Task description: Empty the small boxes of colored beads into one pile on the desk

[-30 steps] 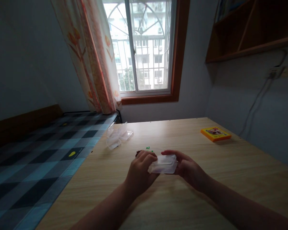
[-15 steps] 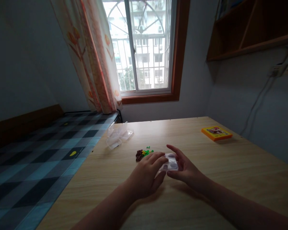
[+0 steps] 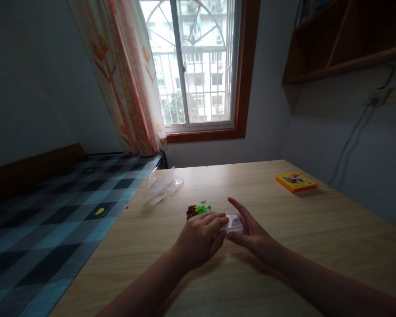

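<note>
A small clear plastic box [image 3: 234,224] is held between both hands, just above or on the table; which one I cannot tell. My left hand [image 3: 200,236] grips its left side, fingers over the top and thumb at the near edge. On the box's right side, my right hand [image 3: 254,232] has its thumb at the near corner and its index finger raised away. Just beyond my left hand lies a pile of tiny brown, yellow and green pieces [image 3: 199,209], partly hidden by the fingers.
Open clear plastic cases [image 3: 165,185] lie at the table's far left. A flat orange and yellow box [image 3: 296,182] sits toward the far right of the wooden table [image 3: 317,246]. A bed with a checked cover [image 3: 86,211] adjoins the left edge.
The clear box has tilted a little in the hands, and the dark patches seen on its top now look paler. Both hands keep nearly the same place.
</note>
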The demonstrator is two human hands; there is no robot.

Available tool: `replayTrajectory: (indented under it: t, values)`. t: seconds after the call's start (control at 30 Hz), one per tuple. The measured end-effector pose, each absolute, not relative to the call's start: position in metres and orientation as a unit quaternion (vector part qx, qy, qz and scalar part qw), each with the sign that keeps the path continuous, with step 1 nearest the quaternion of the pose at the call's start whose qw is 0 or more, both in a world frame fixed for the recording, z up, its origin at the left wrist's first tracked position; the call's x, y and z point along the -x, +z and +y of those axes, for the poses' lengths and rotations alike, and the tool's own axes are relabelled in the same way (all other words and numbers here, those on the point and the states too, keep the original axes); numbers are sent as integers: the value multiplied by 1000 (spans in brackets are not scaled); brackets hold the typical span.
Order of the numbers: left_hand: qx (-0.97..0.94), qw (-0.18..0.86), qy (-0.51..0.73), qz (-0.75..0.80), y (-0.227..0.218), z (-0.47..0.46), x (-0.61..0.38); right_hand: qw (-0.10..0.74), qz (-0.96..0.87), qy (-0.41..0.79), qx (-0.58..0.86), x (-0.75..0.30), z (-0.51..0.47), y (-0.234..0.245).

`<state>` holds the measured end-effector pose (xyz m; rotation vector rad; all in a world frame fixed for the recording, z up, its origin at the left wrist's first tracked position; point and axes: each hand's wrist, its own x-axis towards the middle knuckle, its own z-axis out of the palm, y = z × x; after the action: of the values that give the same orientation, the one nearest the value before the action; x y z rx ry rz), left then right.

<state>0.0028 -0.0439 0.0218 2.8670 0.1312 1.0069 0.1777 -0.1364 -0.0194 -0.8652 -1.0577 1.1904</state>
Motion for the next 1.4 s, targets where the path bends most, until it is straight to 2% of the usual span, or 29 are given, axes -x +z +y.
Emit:
replayTrajectory:
  t: [0.2, 0.3, 0.37, 0.53, 0.67, 0.8, 0.97, 1.1, 1.2, 1.4]
  values:
    - [-935, 79, 335, 90, 24, -44, -2, 608, -490, 516, 352, -177, -136, -23]
    - [-925, 125, 338, 118, 30, -43, 2, 610, -501, 512, 338, -177, -137, -23]
    - [-907, 198, 342, 145, 33, -40, 4, 610, -514, 511, 320, -178, -137, -23]
    - [-741, 482, 386, 264, 24, -23, 2, 584, -560, 514, 286, -180, -139, -30]
    - [-659, 566, 389, 306, 13, -15, -4, 552, -576, 527, 292, -178, -140, -37]
    - [-702, 530, 389, 276, 7, -7, -2, 555, -553, 522, 338, -181, -136, -39]
    - [-777, 389, 432, 241, 0, 22, 17, 565, -558, 463, 393, -202, -117, -35]
    - [-878, 241, 330, 251, -9, 46, 32, 553, -597, 364, 453, -222, -90, -23]
    - [-906, 204, 249, 273, -16, 50, 32, 519, -663, 252, 476, -228, -71, -11]
    - [-920, 141, 192, 311, -20, 37, 21, 396, -791, 80, 459, -219, -49, 3]
